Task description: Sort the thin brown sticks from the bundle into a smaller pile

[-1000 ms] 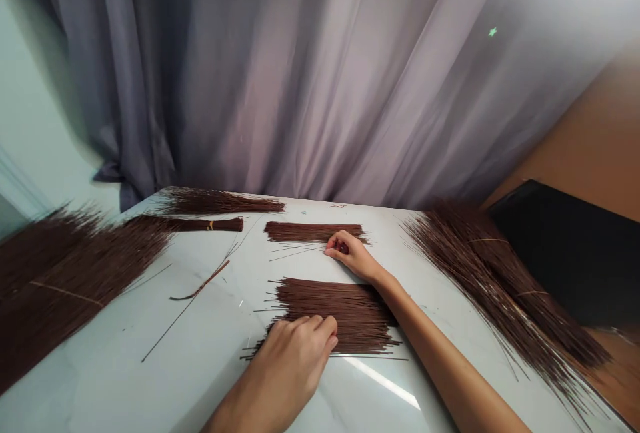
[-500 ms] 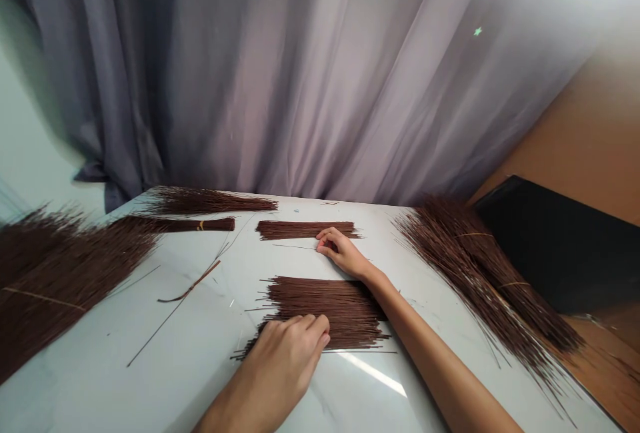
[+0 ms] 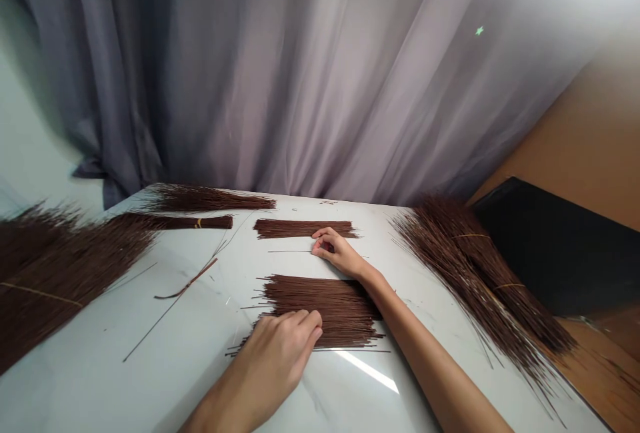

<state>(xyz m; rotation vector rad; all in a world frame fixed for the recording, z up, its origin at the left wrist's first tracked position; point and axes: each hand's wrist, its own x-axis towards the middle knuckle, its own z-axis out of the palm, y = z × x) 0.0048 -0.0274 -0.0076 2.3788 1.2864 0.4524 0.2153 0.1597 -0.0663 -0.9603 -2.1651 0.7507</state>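
A flat layer of thin brown sticks [image 3: 330,310], cut to similar lengths, lies on the white table in front of me. Over its near left part rests my left hand [image 3: 285,350], fingers curled together and their tips hidden. One stick along the layer's near edge runs out to the right from beside that hand. Farther off, my right hand [image 3: 336,251] pinches one end of a thin stick [image 3: 290,251] that points left. Just beyond it lies a smaller, neat row of sticks [image 3: 295,228], and my right fingertips overlap its near edge in view.
Large tied bundles of brown twigs lie at the left [image 3: 45,273] and right [image 3: 480,266]. A loose bundle [image 3: 215,198] and a yellow-banded bundle [image 3: 215,222] sit at the back left. A bent strip [image 3: 193,278] lies nearby. Grey curtains [image 3: 300,73] hang behind the table [image 3: 150,393].
The view has shifted slightly. My right hand has drawn its thin stick a little nearer, away from the small row. My left hand stays over the near layer.
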